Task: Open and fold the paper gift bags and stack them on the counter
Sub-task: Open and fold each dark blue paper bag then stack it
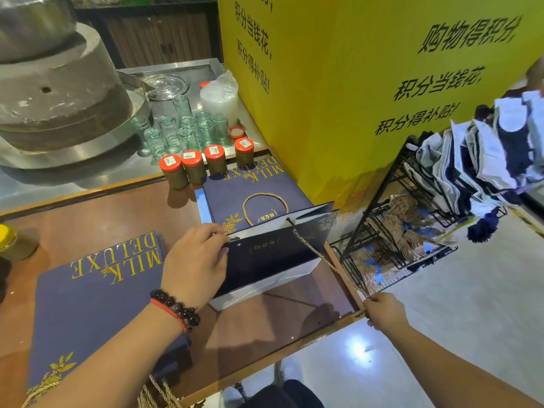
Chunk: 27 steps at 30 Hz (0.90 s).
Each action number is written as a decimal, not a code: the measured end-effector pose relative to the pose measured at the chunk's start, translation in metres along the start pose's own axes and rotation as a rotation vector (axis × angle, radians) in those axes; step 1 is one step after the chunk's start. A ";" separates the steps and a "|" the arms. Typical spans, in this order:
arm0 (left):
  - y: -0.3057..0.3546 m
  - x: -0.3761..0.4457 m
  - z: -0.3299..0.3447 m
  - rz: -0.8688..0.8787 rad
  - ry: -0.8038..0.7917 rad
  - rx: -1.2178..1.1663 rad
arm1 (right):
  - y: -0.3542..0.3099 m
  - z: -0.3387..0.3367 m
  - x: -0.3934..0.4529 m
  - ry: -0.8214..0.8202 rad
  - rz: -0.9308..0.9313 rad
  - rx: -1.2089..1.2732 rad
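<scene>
A navy paper gift bag (pixel 273 257) stands opened near the right end of the brown counter (pixel 117 213). My left hand (pixel 195 260) pinches the bag's upper rim at its left corner. My right hand (pixel 382 312), off the counter's corner, grips the bag's gold rope handle (pixel 326 262) and holds it taut. Behind the bag lies a flat stack of navy "MILK DELUXE" bags (pixel 253 195) with a gold handle loop on top. Another flat navy bag pile (pixel 94 301) lies at the near left, under my left forearm.
Several red-lidded jars (pixel 191 166) stand in a row behind the stack, with glass jars (pixel 179 131) and a stone mill (pixel 59 89) beyond. A yellow signboard (pixel 368 83) rises on the right. A black wire rack (pixel 412 219) with packaged goods stands on the floor.
</scene>
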<state>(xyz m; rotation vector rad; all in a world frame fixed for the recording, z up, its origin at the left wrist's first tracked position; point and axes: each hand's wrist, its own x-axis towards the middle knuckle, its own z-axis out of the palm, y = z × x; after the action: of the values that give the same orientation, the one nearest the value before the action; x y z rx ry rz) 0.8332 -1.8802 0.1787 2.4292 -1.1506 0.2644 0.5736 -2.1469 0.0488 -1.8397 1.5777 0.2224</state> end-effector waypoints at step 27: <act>0.001 -0.005 0.005 -0.048 0.044 0.053 | -0.205 0.052 -0.158 -0.388 -0.241 1.092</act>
<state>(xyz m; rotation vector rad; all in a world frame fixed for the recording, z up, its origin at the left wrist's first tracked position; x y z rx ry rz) 0.8290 -1.8802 0.1728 2.4811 -1.0777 0.3358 0.7394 -1.9848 0.1759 -1.0040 0.8772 -0.3275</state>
